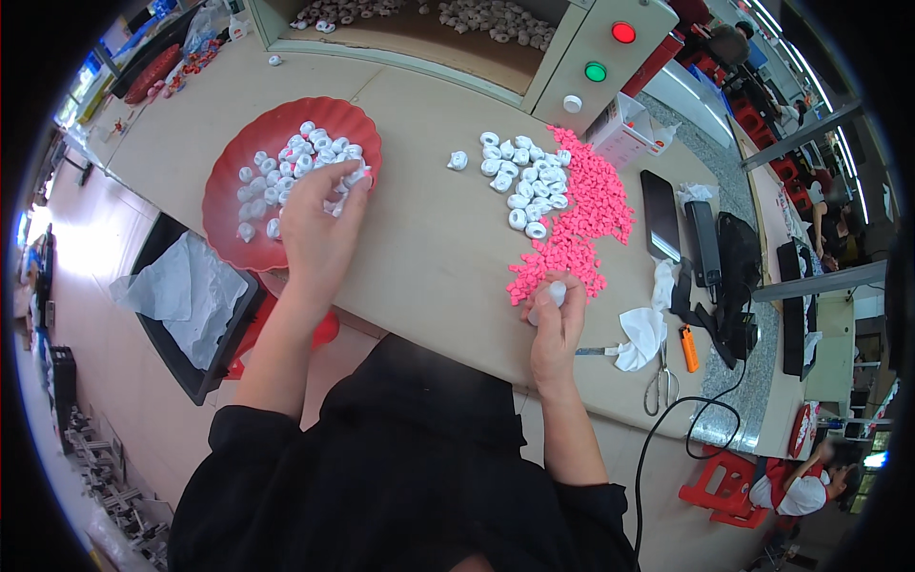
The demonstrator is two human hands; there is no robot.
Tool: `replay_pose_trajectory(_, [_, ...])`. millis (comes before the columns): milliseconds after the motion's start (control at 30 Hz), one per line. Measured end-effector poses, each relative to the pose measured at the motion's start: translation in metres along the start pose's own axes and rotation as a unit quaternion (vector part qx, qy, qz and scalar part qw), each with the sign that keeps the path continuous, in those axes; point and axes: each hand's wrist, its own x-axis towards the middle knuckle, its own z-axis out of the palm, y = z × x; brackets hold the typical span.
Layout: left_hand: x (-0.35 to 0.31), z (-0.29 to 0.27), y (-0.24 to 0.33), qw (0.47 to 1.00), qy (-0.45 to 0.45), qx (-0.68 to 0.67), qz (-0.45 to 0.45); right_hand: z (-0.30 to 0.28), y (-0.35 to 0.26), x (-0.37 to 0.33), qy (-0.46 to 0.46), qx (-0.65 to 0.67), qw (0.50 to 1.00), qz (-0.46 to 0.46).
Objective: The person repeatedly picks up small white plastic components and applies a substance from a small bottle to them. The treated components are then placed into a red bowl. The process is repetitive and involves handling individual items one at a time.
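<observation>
My left hand (324, 214) reaches over a red scalloped bowl (229, 172) at the left of the table. Its fingers are curled round a small white ring-shaped piece (355, 175) with a bit of pink at its edge. Many similar white pieces (307, 153) lie in the bowl. By the near edge of a heap of small pink pieces (562, 262), my right hand (556, 329) is closed on a small whitish, rounded object (558, 292); its kind is unclear. More white ring-shaped pieces (538, 181) lie beside the pink heap.
A cabinet (534, 76) with red and green buttons stands at the back. On the right lie a phone (660, 214), scissors (661, 386), an orange lighter (689, 349), crumpled tissue (641, 338) and a black cable (658, 429). A black bin (191, 315) stands below left.
</observation>
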Motion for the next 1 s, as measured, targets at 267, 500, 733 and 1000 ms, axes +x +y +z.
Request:
replay_pose_trajectory(267, [0.026, 0.1, 0.014, 0.96, -0.212, 0.18, 0.035, 0.008, -0.016, -0.003, -0.008, 0.029, 0.999, 0.034])
replay_pose_trajectory(500, [0.01, 0.103, 0.012, 0.946, -0.319, -0.015, -0.055, -0.011, -0.02, 0.002, 0.044, 0.211, 0.973, 0.086])
replay_pose_trajectory(733, [-0.058, 0.068, 0.029, 0.749, -0.403, -0.436, -0.295, -0.037, -0.029, 0.007, 0.102, 0.237, 0.965, -0.045])
replay_pose_trajectory(1000, [-0.079, 0.079, 0.029, 0.786, -0.34, -0.465, -0.226, -0.022, -0.013, -0.002, 0.081, 0.095, 0.988, -0.09])
